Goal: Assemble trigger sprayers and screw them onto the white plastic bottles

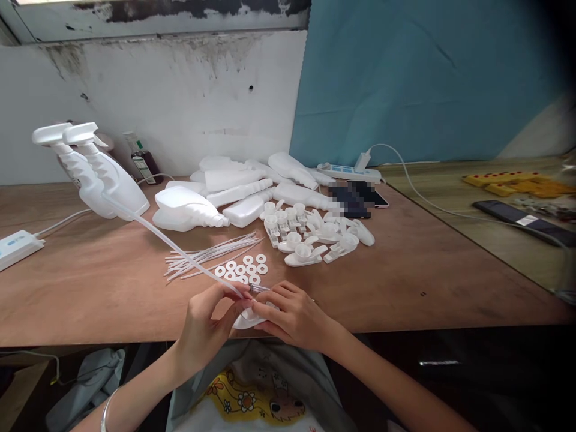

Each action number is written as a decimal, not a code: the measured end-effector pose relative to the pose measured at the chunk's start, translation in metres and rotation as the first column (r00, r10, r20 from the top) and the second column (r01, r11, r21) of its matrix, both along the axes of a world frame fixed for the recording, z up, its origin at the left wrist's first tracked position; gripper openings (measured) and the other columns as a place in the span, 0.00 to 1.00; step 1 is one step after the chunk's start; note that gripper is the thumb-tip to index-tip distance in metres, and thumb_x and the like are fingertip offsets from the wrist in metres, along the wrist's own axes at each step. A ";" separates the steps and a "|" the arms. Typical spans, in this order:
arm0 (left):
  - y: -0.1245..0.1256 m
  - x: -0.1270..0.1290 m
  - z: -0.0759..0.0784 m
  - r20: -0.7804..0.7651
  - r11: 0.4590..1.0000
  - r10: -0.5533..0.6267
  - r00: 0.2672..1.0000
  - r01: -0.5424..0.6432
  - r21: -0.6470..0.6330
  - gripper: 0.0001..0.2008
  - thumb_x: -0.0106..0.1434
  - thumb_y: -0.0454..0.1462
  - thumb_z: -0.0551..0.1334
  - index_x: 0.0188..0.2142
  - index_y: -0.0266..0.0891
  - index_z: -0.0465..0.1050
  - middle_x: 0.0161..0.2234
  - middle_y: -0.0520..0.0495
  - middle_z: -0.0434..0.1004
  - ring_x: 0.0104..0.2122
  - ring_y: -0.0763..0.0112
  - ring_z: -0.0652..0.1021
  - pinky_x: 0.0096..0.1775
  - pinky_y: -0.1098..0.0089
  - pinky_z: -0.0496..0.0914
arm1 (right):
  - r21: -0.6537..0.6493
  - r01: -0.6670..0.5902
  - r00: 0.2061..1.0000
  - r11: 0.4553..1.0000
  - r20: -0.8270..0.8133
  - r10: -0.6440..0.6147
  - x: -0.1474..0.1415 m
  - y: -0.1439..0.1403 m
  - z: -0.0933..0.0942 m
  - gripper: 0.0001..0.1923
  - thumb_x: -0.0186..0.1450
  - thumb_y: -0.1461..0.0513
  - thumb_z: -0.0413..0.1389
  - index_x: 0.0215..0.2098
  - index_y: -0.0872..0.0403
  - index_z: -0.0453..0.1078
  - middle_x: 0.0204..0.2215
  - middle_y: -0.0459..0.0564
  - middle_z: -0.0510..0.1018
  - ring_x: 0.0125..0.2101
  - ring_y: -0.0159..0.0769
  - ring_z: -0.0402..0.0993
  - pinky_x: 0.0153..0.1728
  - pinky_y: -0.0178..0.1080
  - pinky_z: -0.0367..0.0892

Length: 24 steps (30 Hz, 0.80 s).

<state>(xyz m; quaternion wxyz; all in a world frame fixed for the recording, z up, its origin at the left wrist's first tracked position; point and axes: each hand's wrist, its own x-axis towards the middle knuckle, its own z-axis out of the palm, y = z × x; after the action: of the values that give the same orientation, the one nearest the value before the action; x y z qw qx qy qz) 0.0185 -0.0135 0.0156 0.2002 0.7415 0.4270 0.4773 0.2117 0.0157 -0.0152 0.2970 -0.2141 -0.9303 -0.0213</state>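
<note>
Together at the table edge, both hands: left hand (211,321) pinching clear tube (171,243), right hand (292,315) gripping trigger head (247,319)

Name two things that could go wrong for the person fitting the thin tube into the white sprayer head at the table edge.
The long tube angles back toward the two upright bottles; a swing might tip them. The left hand and right hand hold the sprayer head at the table edge, so a slip could drop it. The washers lie close and could scatter.
</note>
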 end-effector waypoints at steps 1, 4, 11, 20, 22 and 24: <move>0.000 0.000 0.001 -0.025 1.000 0.009 1.000 -0.008 0.014 0.05 0.57 0.29 0.62 0.33 0.38 0.70 0.33 0.49 0.77 0.31 0.74 0.78 0.35 0.76 0.72 | 0.000 0.000 1.000 1.000 -0.004 0.000 0.000 0.000 0.000 0.10 0.66 0.58 0.49 0.43 0.55 0.66 0.35 0.50 0.75 0.32 0.33 0.68 0.33 0.36 0.60; -0.001 0.000 0.004 -0.085 0.998 0.018 0.996 -0.013 0.057 0.06 0.57 0.29 0.61 0.35 0.38 0.69 0.32 0.49 0.78 0.30 0.74 0.78 0.34 0.77 0.72 | -0.001 0.001 1.000 1.000 -0.013 -0.001 0.000 -0.001 0.001 0.10 0.66 0.59 0.49 0.42 0.55 0.66 0.35 0.50 0.76 0.32 0.34 0.68 0.33 0.36 0.60; -0.002 0.000 0.005 -0.135 0.989 0.028 0.990 -0.007 0.149 0.07 0.57 0.27 0.60 0.35 0.38 0.68 0.33 0.50 0.78 0.33 0.74 0.78 0.36 0.78 0.72 | -0.007 -0.008 1.000 1.000 -0.027 0.008 0.000 0.001 0.000 0.10 0.66 0.59 0.50 0.43 0.55 0.65 0.36 0.50 0.76 0.32 0.34 0.68 0.33 0.37 0.61; -0.001 0.004 0.004 -0.131 0.994 -0.007 0.991 0.021 0.107 0.07 0.57 0.28 0.60 0.36 0.38 0.67 0.32 0.50 0.77 0.32 0.75 0.78 0.35 0.78 0.70 | 0.010 -0.020 1.000 1.000 -0.019 0.020 0.000 0.001 0.000 0.11 0.66 0.59 0.49 0.44 0.56 0.65 0.35 0.50 0.76 0.31 0.35 0.69 0.32 0.37 0.62; -0.001 0.005 0.003 -0.123 0.994 -0.007 0.992 0.020 0.109 0.06 0.57 0.28 0.60 0.34 0.38 0.67 0.32 0.51 0.76 0.31 0.76 0.77 0.34 0.78 0.70 | 0.001 -0.031 0.999 1.000 -0.028 0.031 0.000 0.001 0.000 0.11 0.66 0.60 0.49 0.45 0.56 0.63 0.35 0.51 0.76 0.31 0.36 0.69 0.32 0.38 0.63; -0.002 0.005 0.002 -0.124 0.993 -0.017 0.992 0.032 0.118 0.06 0.57 0.27 0.60 0.34 0.38 0.67 0.31 0.51 0.76 0.32 0.75 0.77 0.34 0.77 0.70 | -0.027 -0.042 0.998 0.999 -0.055 0.040 -0.001 0.001 -0.001 0.10 0.66 0.61 0.49 0.45 0.57 0.61 0.34 0.51 0.76 0.31 0.36 0.70 0.32 0.38 0.65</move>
<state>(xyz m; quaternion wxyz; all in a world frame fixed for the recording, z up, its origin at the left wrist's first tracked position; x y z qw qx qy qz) 0.0233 -0.0151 0.0179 0.1348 0.7853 0.4000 0.4530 0.2110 0.0163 -0.0160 0.3193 -0.1995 -0.9264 0.0036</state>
